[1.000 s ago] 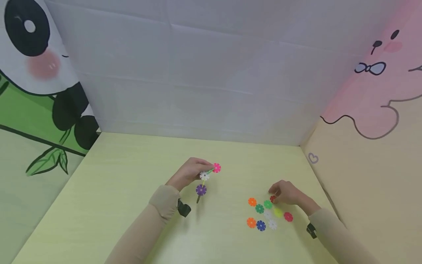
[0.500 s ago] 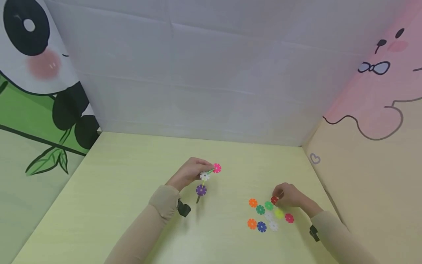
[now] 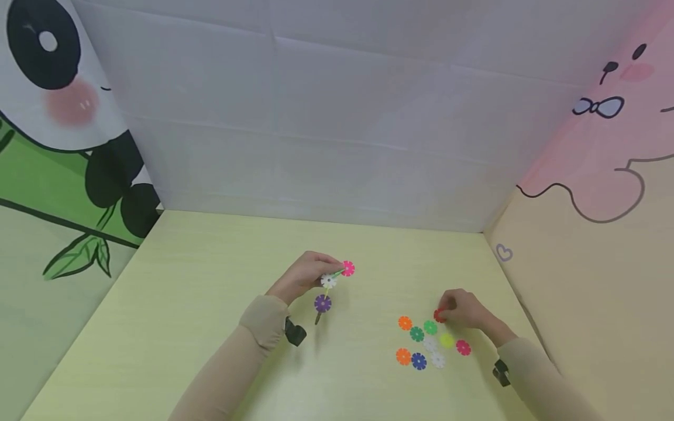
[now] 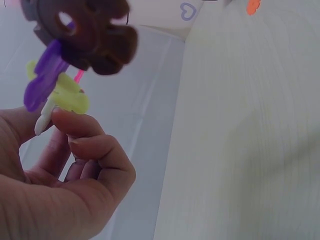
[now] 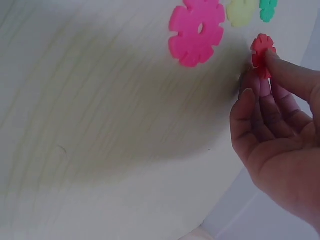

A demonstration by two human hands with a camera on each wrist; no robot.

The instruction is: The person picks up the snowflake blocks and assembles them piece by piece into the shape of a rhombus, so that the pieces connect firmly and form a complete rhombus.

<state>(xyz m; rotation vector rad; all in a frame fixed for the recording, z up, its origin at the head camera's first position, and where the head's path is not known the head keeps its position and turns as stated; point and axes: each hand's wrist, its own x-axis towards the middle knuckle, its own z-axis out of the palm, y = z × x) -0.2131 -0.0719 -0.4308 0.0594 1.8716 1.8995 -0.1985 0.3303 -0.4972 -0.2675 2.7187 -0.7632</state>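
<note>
My left hand (image 3: 304,276) grips a chain of interlocking snowflake discs above the table. A pink disc (image 3: 348,268) sticks out past the fingertips, with a green one edge-on beside it. Below follow a white disc (image 3: 329,282), a yellow disc (image 4: 72,95), a purple disc (image 3: 323,303) and a brown disc (image 4: 100,37) at the near end. Over at the right, my right hand (image 3: 464,309) pinches a red snowflake disc (image 5: 261,50) between thumb and fingers, at the far edge of the loose discs. The fingers partly cover it in the head view.
Loose discs lie flat on the pale table (image 3: 210,327): orange (image 3: 405,323), dark green (image 3: 416,334), light green (image 3: 430,327), yellow (image 3: 447,340), pinkish red (image 3: 463,347), blue (image 3: 419,361), white (image 3: 437,359) and another orange (image 3: 403,356). A grey-white wall (image 3: 316,128) stands behind.
My right hand has shifted slightly right, and the red disc it was reaching among the others is now pinched in its fingers. The left hand and its chain stay nearly still.
</note>
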